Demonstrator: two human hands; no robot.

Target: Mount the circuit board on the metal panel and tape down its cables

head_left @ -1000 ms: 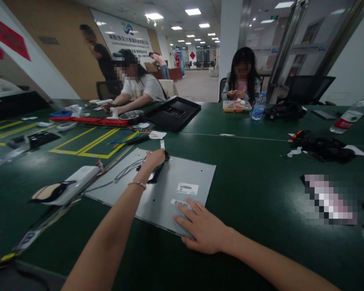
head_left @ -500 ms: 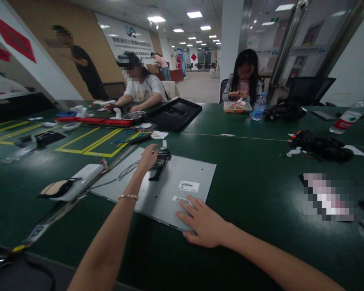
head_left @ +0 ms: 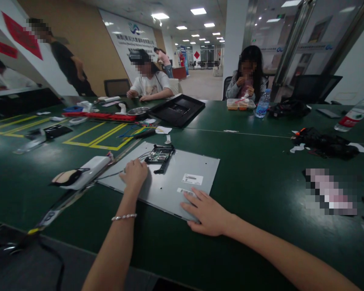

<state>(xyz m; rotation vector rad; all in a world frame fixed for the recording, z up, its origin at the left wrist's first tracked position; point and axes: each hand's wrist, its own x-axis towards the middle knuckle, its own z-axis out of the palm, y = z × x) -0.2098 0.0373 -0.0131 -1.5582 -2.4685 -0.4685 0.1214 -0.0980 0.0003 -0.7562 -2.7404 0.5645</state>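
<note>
A flat grey metal panel (head_left: 176, 180) with white barcode labels lies on the green table. Near its far edge sits a green circuit board (head_left: 159, 157) in a black bracket. My left hand (head_left: 135, 174), a beaded bracelet at its wrist, is over the panel's left part with fingers curled round a thin dark cable (head_left: 111, 175); the fingertips are partly hidden. The cable runs out on both sides of that hand. My right hand (head_left: 209, 214) rests with fingers spread on the panel's near right corner, partly covering one label.
Left of the panel lies a white power strip-like object (head_left: 94, 169) along a taped cable run (head_left: 69, 202). Beyond are a black monitor back cover (head_left: 178, 110), loose wires and a metal bowl (head_left: 138, 111). Bottles (head_left: 263, 105) and black gear (head_left: 323, 142) stand right. Two people sit opposite.
My left hand has drawn back from the circuit board towards me and curled at the cable, leaving the board uncovered. My right hand stays on the panel's corner. The view has shifted slightly.
</note>
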